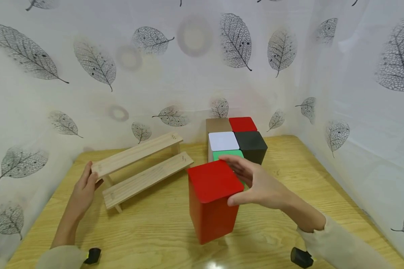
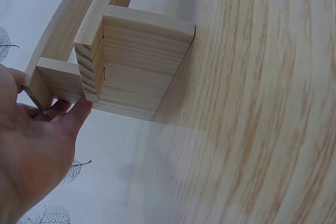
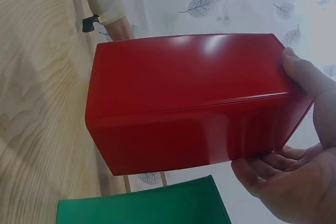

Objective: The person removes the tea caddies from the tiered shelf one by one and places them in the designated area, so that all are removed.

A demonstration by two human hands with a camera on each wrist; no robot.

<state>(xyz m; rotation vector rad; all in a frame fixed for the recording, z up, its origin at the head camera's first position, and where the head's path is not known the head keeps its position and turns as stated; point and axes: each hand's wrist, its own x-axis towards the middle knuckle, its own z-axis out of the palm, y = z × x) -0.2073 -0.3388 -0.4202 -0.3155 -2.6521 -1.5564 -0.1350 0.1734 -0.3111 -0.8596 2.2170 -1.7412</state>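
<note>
My right hand (image 1: pixel 260 185) holds a red box (image 1: pixel 217 205) near its top, thumb on one side and fingers on another. The box leans slightly and appears raised off the table; the right wrist view shows its glossy red side (image 3: pixel 184 77) and the right hand (image 3: pixel 299 177) at its top end. Over on the left, my left hand (image 1: pixel 82 194) grips the near left end of the upper board of a two-tier wooden rack (image 1: pixel 138 153). In the left wrist view the fingers of the left hand (image 2: pixel 42 140) curl round that end of the rack (image 2: pixel 142 61).
Behind the red box stand a green box (image 1: pixel 228 153), a white box (image 1: pixel 223 141), a black box (image 1: pixel 251 142), a brown box (image 1: pixel 218 124) and another red box (image 1: pixel 243 124), packed together. Leaf-patterned curtains (image 1: pixel 195 82) enclose the wooden table (image 1: pixel 148 231) at the back and sides.
</note>
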